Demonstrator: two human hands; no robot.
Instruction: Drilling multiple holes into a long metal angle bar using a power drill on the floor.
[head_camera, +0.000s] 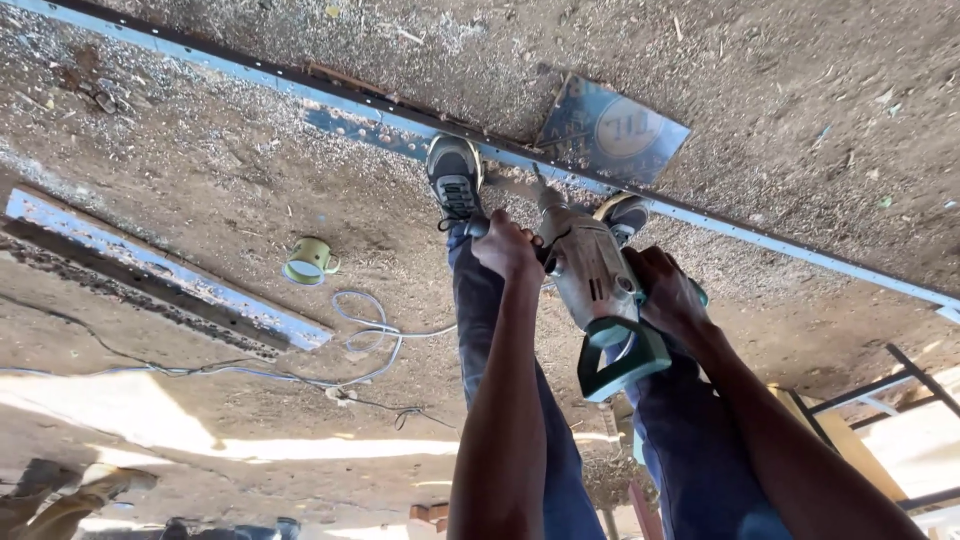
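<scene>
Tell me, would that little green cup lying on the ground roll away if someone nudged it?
Probably only a little. The green cup lies on its side, so its round wall could roll, but its handle would likely stop it. The dirt floor is rough and strewn with shavings, which should slow it too. It looks small and probably light.

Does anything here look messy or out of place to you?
Yes. Sawdust and chips litter the dirt ground. A pale green mug lies tipped on its side, and a loose white cable snakes beside it. Both hands grip a worn grey power drill over the long blue metal strip.
</scene>
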